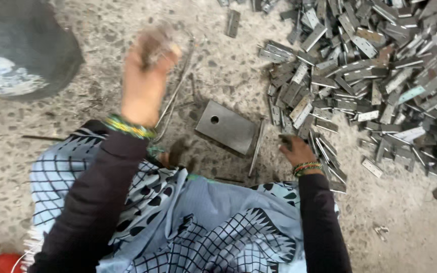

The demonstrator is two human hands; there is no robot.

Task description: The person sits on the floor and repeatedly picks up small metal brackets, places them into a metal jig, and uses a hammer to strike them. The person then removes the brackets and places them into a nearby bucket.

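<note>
Pinching a small grey metal hinge [285, 141], right hand [296, 151] fingers closed at the pile's near edge; left hand [146, 71] raised, blurred, grip unclear, farther away

The hinges [370, 65] near my right hand [295, 150] are dull grey metal, some lighter and a little shiny. The block [227, 126] is smooth matt steel. The floor [102, 30] is rough speckled stone. My sleeves [97, 202] are soft dark cloth.
</note>
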